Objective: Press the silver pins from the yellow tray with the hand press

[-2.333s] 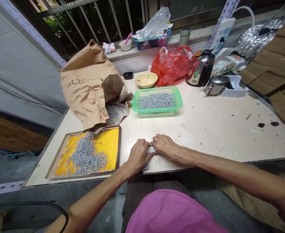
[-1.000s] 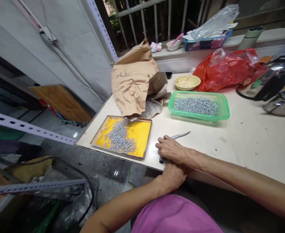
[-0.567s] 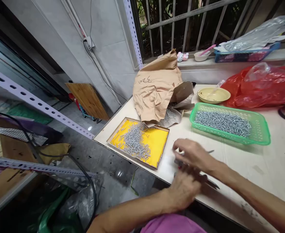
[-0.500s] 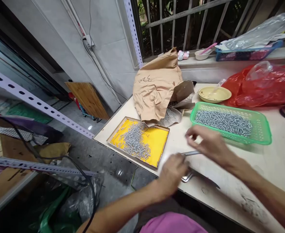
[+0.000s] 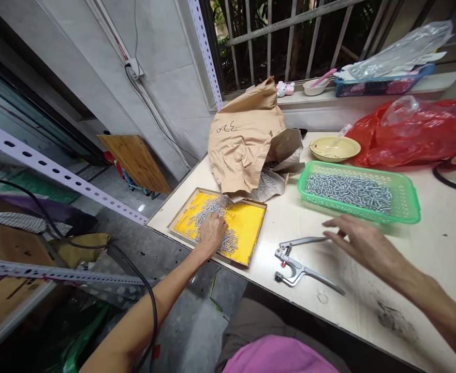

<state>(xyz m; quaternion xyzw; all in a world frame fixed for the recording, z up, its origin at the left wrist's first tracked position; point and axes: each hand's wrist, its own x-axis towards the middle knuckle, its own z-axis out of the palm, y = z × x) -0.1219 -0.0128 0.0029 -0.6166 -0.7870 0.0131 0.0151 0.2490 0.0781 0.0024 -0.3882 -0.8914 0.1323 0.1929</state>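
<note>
My left hand (image 5: pixel 212 231) rests in the shallow yellow-lined tray (image 5: pixel 251 228), fingers curled down onto the heap of small metal pins (image 5: pixel 206 213); what they hold is hidden. My right hand (image 5: pixel 357 243) hovers above the table with fingers stretched out and nothing in it, fingertips beside the upper handle of the silver hand pliers (image 5: pixel 295 261). The pliers lie open on the white table (image 5: pixel 437 243), near its front edge.
A green basket (image 5: pixel 406 199) full of metal pins stands behind my right hand. A torn brown paper bag (image 5: pixel 243 140) spills more pins behind the tray. A yellow bowl (image 5: pixel 334 149) and a red plastic bag (image 5: pixel 414 132) sit further back. Perforated shelf rails (image 5: pixel 57 173) stand left.
The pliers, earlier under both hands, now lie free on the table. My left hand moved left into the yellow tray. My right hand lifted off and opened. The camera turned left.
</note>
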